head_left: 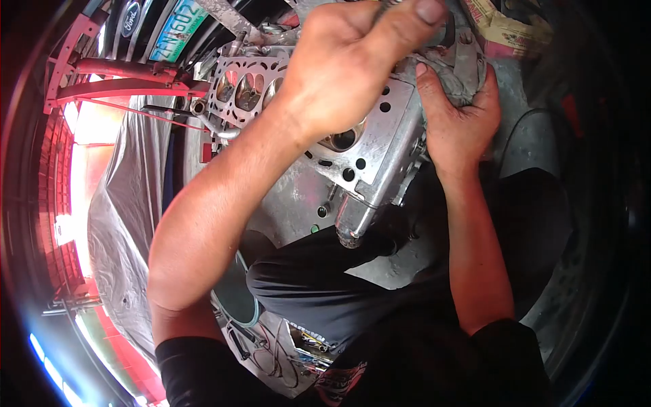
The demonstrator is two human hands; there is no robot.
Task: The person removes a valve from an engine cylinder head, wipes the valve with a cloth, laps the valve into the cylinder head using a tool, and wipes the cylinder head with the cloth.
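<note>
A cylinder head (pixel 400 119), its flat machined face showing round chambers and bolt holes, lies in front of me. Over its middle and far edge, my left hand (pixel 346 68) is closed, thumb stretched to the right; its grip is mostly hidden at the top of the view. To the right, by the end of the metal casting, my right hand (pixel 464 125) is curled around a grey crumpled thing that looks like a rag (pixel 461 85). Just above it, between the hands, a dark rounded object (pixel 445 34) shows in part.
A red metal stand (pixel 122 78) is at upper left, near a vehicle front with a licence plate (pixel 178 30). A grey cover (pixel 125 224) hangs at left. A yellow package (pixel 508 30) lies at upper right. Tools and cables (pixel 271 346) lie below, beside my crossed legs (pixel 319 271).
</note>
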